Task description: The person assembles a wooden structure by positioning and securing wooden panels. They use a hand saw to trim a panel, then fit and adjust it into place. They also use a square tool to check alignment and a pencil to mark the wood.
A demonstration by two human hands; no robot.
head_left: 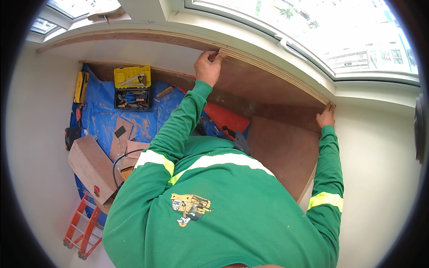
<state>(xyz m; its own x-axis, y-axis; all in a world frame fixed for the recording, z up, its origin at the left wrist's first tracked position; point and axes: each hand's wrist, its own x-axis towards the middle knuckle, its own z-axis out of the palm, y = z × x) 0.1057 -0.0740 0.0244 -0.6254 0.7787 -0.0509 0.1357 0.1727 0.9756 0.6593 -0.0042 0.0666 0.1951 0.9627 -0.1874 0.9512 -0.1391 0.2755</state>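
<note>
A reddish-brown plywood panel [263,78] stands below the window, its pale layered edge upward against the sill. My left hand [208,68] pinches the panel's left end at the top edge. At the far right end, close to the wall corner, my right hand [326,116] has its fingers bent over the same edge. Part of the panel's lower side is hidden behind my body. A long plywood strip [134,35] runs along the sill to the left of the panel, its end close to my left fingers.
On a blue sheet [100,96] lie an open toolbox [133,99] with a yellow lid, a yellow level [81,87] and wood offcuts [119,138]. A plywood box [91,165] stands near an orange ladder [85,228]. Another brown board [281,152] leans at right.
</note>
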